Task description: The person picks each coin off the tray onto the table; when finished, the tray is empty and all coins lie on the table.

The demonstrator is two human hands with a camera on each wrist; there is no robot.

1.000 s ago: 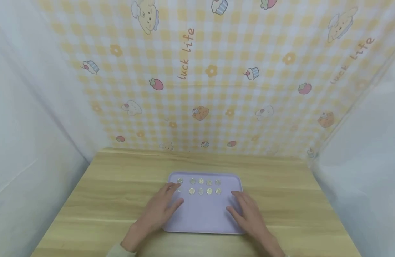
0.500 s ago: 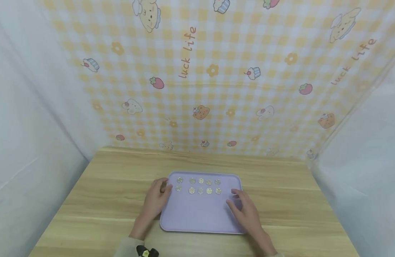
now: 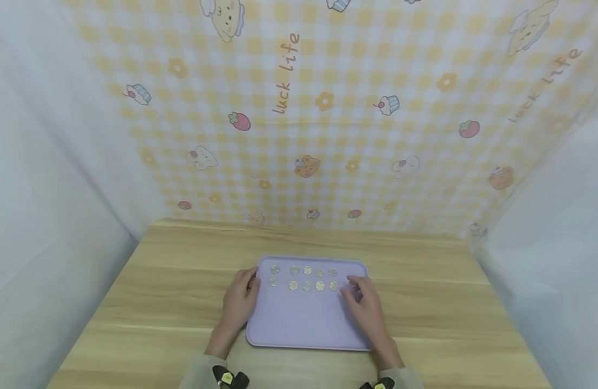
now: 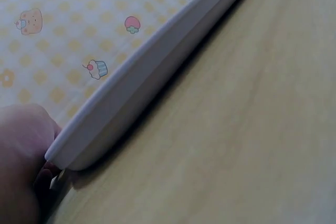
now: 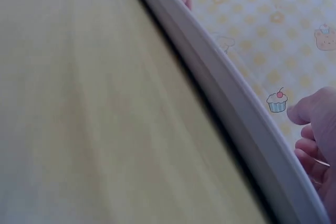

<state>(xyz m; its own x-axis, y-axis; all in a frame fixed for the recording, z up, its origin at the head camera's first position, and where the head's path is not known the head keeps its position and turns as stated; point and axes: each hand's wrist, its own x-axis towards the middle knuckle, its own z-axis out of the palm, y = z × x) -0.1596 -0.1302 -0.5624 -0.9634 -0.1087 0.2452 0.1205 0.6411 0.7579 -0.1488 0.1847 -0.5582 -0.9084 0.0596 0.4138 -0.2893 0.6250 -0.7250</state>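
A lilac tray lies on the wooden table, bearing several small shiny coins in two rows along its far half. My left hand grips the tray's left edge. In the left wrist view, the thumb side of that hand is above the rim and fingertips show below it. Over the tray's right side is my right hand, fingers loosely bent and holding nothing. The right wrist view has its thumb and fingers beyond the near rim, apart from each other.
Wooden tabletop surrounds the tray. A yellow checked cloth with cartoon prints hangs behind it. White sheets close off both sides. Dark wrist devices sit on the sleeves.
My left hand has drawn back from beside the coins at the left and taken hold of the tray's left edge. My right hand has shifted only slightly above the tray's right side.
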